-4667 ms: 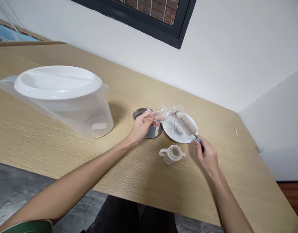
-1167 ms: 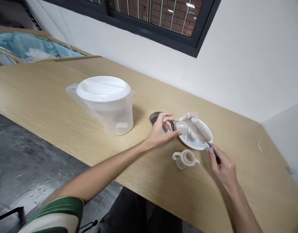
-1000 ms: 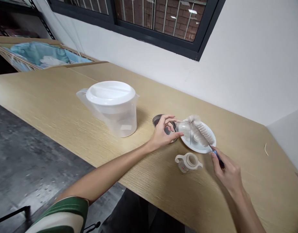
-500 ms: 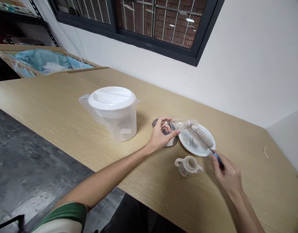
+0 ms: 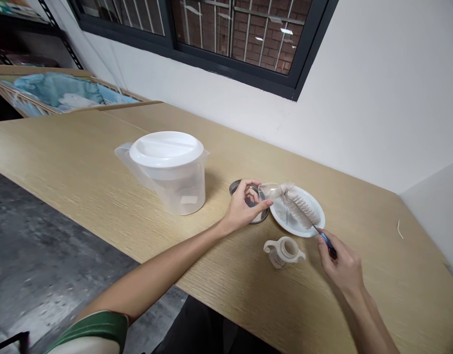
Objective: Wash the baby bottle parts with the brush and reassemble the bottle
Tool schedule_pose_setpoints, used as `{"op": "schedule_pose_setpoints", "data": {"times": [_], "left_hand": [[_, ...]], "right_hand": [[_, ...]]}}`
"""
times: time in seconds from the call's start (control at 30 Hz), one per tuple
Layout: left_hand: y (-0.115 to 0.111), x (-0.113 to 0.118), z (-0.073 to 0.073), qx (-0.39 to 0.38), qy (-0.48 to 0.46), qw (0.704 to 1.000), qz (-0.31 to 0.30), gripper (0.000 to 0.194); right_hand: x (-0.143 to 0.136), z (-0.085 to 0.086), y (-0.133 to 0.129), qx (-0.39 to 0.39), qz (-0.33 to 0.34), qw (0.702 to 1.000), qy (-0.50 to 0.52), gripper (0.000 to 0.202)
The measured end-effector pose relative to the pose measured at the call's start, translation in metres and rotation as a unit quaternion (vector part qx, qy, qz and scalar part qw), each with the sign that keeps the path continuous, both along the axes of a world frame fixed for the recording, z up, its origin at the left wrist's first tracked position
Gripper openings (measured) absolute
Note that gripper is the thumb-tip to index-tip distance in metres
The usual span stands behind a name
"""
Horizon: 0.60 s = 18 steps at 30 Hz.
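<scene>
My left hand (image 5: 244, 204) is closed around a clear, cup-shaped plastic piece (image 5: 269, 191), thumb below and fingers above. In my right hand (image 5: 340, 263) is the blue handle of a bottle brush (image 5: 300, 205) with white bristles. The brush slants up to the left over a white dish (image 5: 315, 200), its tip at the far end of the clear piece; I cannot tell whether the tip is inside it. A small baby bottle (image 5: 284, 251) with two side handles stands uncapped in front of the dish. Behind my left hand lies a round metal lid or tin (image 5: 234, 187), partly covered.
A translucent pitcher (image 5: 171, 182) with a white lid stands to the left on the wooden table (image 5: 145, 221). Some small parts lie in the dish. A thin pale strip (image 5: 399, 229) rests at the right. A crib-like frame (image 5: 82, 105) with blue cloth adjoins the table's far left.
The camera view has shifted slightly, so everything sits a little further left. Both hands keep their holds, with hardly any visible movement of the brush or clear piece.
</scene>
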<state>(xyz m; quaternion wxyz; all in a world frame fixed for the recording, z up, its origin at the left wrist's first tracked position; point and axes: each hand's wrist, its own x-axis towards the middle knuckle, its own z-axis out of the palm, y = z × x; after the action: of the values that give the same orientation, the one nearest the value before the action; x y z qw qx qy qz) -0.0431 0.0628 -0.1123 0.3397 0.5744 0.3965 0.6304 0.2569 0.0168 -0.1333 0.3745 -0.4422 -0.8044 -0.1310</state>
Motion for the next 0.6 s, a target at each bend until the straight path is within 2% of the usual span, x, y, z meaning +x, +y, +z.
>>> {"op": "schedule_pose_setpoints", "data": {"times": [0.33, 0.5, 0.6], "left_hand": [[-0.0018, -0.0002, 0.0046, -0.01, -0.01, 1.0, 0.008, 0.055], [0.0009, -0.0008, 0.002, 0.003, -0.001, 1.0, 0.003, 0.056], [0.0008, -0.0005, 0.001, 0.01, 0.005, 1.0, -0.003, 0.058]], "right_hand": [[0.0006, 0.0027, -0.0028, 0.028, -0.008, 1.0, -0.001, 0.021], [0.0016, 0.0053, -0.005, 0.07, -0.02, 0.996, 0.047, 0.02], [0.0008, 0.0066, -0.0045, 0.061, 0.007, 0.998, 0.03, 0.02]]}}
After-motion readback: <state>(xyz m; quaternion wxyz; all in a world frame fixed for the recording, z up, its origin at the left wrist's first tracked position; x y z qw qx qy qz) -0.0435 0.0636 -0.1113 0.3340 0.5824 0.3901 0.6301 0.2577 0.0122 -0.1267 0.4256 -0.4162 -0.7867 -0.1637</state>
